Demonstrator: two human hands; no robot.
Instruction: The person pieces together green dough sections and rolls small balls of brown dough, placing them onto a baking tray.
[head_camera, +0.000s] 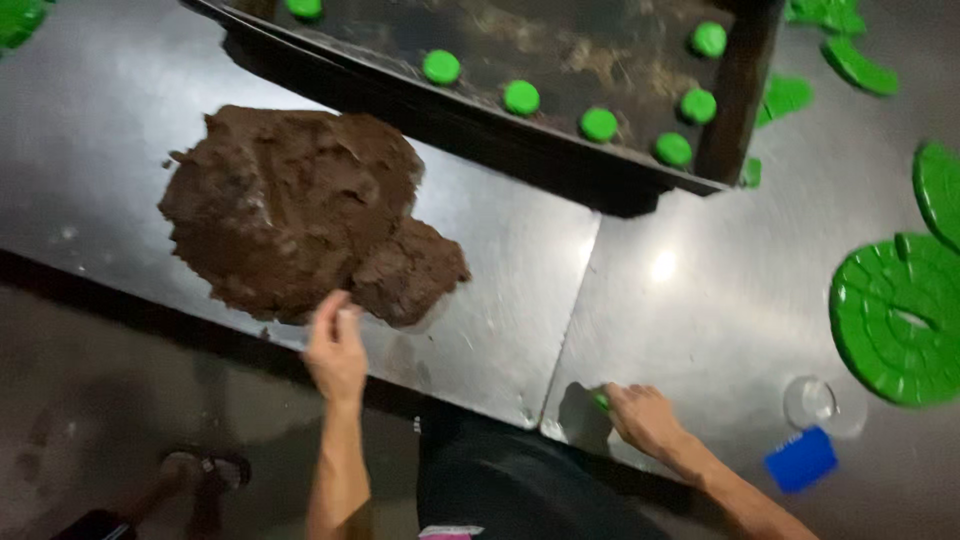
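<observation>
Brown dough (300, 210) beside dark tray (540, 150).

Dough (300, 215): dark brown, matte, rough mottled surface. Table (700, 290): grey metal, shiny, with a pale glare spot. Tray (470, 120): blackish, inner face stained brown. Caps (520, 97) on the tray: bright green, plain. Disc (900, 320) at the table's right: bright green, with raised concentric rings. Block (800, 460): vivid blue. Cup (812, 402): clear. Small piece (601, 400) under the right hand (640, 415): green.
</observation>
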